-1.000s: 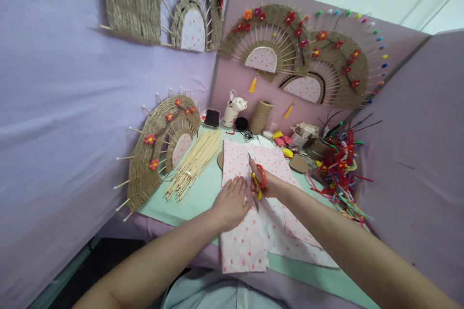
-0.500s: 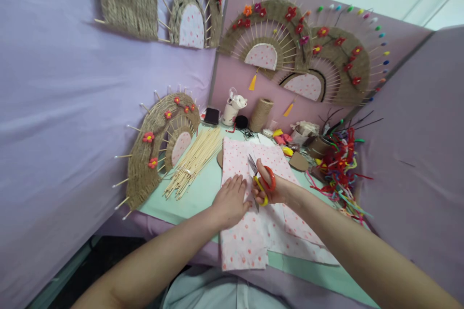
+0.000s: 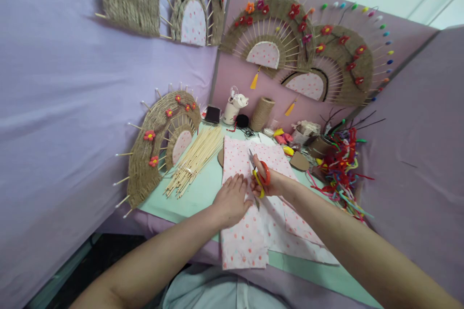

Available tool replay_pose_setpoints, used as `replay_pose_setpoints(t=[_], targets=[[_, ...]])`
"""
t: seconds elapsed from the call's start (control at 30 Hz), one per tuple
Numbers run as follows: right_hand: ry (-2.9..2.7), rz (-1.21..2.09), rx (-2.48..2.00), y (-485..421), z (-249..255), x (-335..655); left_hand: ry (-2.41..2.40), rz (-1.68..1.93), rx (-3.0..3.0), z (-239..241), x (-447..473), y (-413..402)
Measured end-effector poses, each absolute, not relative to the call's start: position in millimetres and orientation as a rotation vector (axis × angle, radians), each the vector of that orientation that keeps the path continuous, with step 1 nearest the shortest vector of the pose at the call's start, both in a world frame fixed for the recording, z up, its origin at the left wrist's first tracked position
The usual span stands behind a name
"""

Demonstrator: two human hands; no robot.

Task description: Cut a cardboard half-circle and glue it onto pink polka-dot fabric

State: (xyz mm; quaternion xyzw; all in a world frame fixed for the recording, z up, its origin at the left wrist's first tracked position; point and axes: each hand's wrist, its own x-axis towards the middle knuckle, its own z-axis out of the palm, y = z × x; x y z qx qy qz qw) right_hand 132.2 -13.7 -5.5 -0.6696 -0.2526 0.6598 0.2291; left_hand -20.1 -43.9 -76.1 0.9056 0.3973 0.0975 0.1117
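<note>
The right hand (image 3: 272,183) curls closed round steel-bladed scissors with orange and yellow handles (image 3: 268,174); the left hand (image 3: 233,201) lies flat and open, gripping nothing, on pink-dotted pale cloth (image 3: 244,246) over the mint-green tabletop (image 3: 181,208). The cloth looks light, limp, best pinned beside the scissors.

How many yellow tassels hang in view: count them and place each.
2. The left tassel hangs below the left fan on the back panel; the right tassel hangs lower, below the right fan. Others may be hidden.
</note>
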Motion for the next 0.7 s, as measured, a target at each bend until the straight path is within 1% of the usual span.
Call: replay_pose_setpoints(t=[0.37, 0.7], targets=[[-0.761, 1.602, -1.92, -4.4, -15.2, 127.0, 1.167, 0.312, 2.694, -81.1, -19.6, -43.6], [-0.796, 1.692, -1.887, -2.4, -12.7, 134.0, 1.175, 0.278, 2.675, -78.1, -20.0, -43.8]])
